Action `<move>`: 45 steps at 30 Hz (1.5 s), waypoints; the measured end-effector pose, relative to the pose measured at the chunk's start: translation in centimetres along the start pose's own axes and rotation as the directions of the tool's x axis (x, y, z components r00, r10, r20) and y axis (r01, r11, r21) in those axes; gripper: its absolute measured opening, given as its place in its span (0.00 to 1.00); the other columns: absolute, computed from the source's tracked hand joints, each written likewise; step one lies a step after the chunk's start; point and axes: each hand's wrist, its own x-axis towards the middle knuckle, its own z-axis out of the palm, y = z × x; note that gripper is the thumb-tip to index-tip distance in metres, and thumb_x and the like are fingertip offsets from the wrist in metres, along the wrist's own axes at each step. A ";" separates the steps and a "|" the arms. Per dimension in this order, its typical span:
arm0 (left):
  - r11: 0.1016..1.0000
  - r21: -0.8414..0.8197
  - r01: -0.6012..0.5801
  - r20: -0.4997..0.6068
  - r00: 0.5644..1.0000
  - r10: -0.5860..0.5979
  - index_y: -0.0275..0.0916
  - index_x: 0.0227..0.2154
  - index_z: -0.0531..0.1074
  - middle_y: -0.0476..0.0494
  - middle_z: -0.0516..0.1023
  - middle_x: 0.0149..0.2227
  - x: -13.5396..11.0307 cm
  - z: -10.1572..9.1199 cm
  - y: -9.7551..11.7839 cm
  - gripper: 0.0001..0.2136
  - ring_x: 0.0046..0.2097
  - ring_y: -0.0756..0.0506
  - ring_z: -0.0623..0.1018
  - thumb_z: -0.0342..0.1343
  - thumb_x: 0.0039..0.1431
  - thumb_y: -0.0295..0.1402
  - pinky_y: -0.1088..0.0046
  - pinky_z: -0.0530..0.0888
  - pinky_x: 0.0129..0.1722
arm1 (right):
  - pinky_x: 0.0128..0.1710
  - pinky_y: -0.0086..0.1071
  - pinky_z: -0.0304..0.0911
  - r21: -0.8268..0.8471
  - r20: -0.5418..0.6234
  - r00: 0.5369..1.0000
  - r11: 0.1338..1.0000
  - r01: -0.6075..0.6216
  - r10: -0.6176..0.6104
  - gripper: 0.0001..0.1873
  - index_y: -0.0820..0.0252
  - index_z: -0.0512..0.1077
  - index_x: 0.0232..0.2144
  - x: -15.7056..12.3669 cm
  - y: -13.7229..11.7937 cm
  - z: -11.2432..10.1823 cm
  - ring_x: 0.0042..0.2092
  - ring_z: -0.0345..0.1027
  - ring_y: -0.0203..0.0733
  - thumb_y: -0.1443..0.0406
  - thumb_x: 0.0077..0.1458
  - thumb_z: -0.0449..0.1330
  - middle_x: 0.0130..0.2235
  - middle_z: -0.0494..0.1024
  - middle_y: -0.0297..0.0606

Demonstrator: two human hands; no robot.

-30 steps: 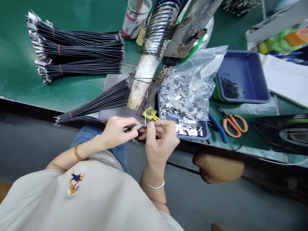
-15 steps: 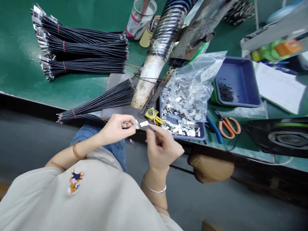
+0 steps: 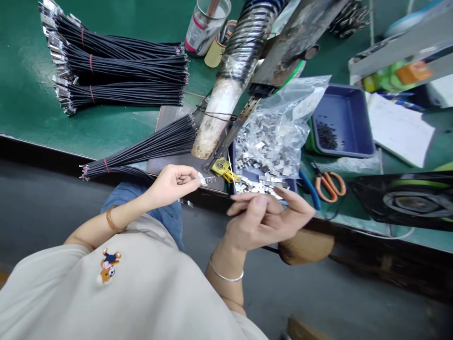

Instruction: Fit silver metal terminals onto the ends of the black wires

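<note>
My left hand [image 3: 173,183] is closed in a pinch on the end of a black cable that carries a small metal shell [image 3: 208,179], just in front of the bench edge. My right hand [image 3: 267,218] hovers to the right of it with fingers stretched out and nothing in them, below a tray of small metal shells [image 3: 262,182]. A loose bundle of black cables [image 3: 148,148] tied with a red band lies on the bench behind my left hand.
Finished cable bundles [image 3: 113,71] with metal ends are stacked at the back left on the green mat. A wrapped machine arm [image 3: 230,80] reaches down over a dark plate. A plastic bag of shells [image 3: 279,127], a blue tray [image 3: 341,120], orange scissors [image 3: 327,184] and a jar [image 3: 205,26] stand to the right and back.
My right hand has let go of the shell on the cable end, opened and moved right toward the tray. My left hand still holds the cable with the shell on it.
</note>
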 end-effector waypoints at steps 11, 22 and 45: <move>0.999 -0.022 0.025 -0.144 0.989 -0.028 0.33 0.24 0.71 0.53 0.64 0.20 1.2 1.0 0.0 0.09 0.23 0.55 0.61 0.57 0.49 0.36 0.78 0.57 0.24 | 0.39 0.31 0.77 -0.138 0.304 0.940 0.970 0.201 -0.151 0.06 0.58 0.72 0.32 -0.4 0.9 1.8 0.41 0.81 0.40 0.72 0.56 0.64 0.41 0.84 0.40; 0.999 -0.048 0.018 -0.153 0.988 -0.025 0.34 0.25 0.71 0.53 0.62 0.20 1.3 1.0 0.4 0.08 0.24 0.55 0.60 0.58 0.48 0.36 0.78 0.57 0.25 | 0.42 0.34 0.79 -0.090 0.327 0.939 0.986 0.140 -0.104 0.07 0.58 0.71 0.30 0.2 -0.4 1.6 0.41 0.82 0.41 0.73 0.55 0.63 0.45 0.84 0.40; 0.994 0.106 -0.004 -0.149 0.989 0.020 0.35 0.24 0.68 0.56 0.56 0.19 1.0 1.0 0.6 0.08 0.23 0.55 0.55 0.54 0.50 0.36 0.78 0.53 0.23 | 0.41 0.35 0.80 -0.068 0.420 0.902 0.987 0.147 -0.106 0.08 0.56 0.67 0.28 0.7 -0.6 1.0 0.41 0.82 0.43 0.72 0.56 0.61 0.47 0.83 0.41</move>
